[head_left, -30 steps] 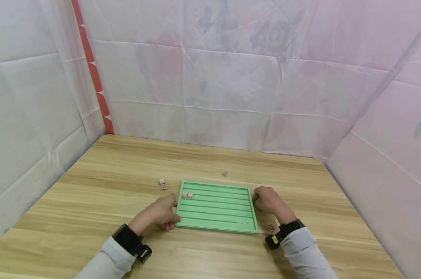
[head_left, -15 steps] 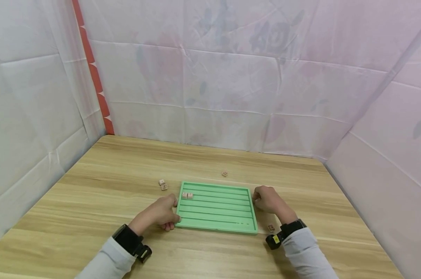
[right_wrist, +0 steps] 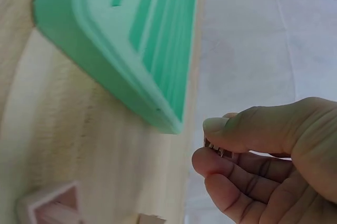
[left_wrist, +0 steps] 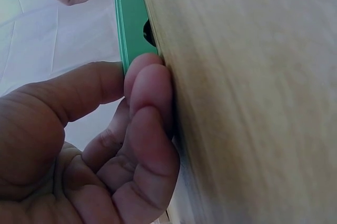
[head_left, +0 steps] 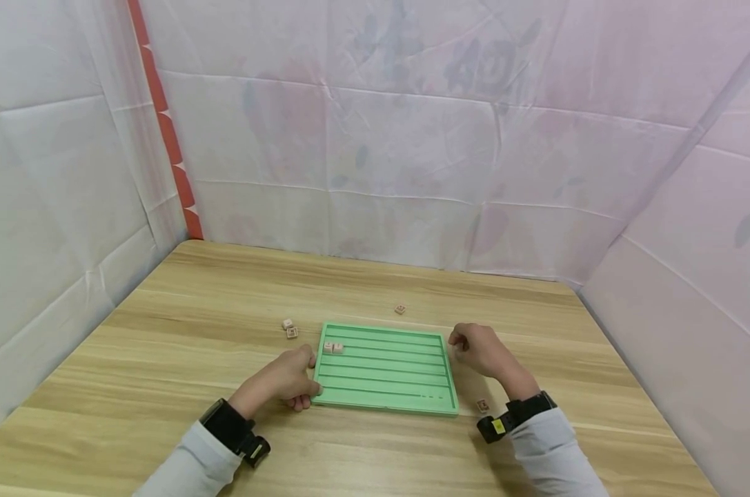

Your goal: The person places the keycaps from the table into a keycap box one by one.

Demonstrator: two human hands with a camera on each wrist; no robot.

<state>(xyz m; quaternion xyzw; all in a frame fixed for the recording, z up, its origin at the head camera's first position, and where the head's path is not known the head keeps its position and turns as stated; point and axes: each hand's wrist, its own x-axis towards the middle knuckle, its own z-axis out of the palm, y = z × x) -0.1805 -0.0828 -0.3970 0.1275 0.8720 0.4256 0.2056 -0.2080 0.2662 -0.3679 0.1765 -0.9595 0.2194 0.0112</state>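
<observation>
Watching remotely, I note the left hand (head_left: 284, 379) gripping the green tray (head_left: 375, 399) by its left edge, the right hand (head_left: 483, 352) pinching a small tile (right_wrist: 221, 152) beside the far-right corner — likely a placing step, next calling for a carry left into the tray.

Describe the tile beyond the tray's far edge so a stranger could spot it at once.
On the wooden table, find the green ridged tray. Just past its far edge lies a small brownish tile. It is the only tile beyond that edge; the close pair sits left of the tray.
</observation>
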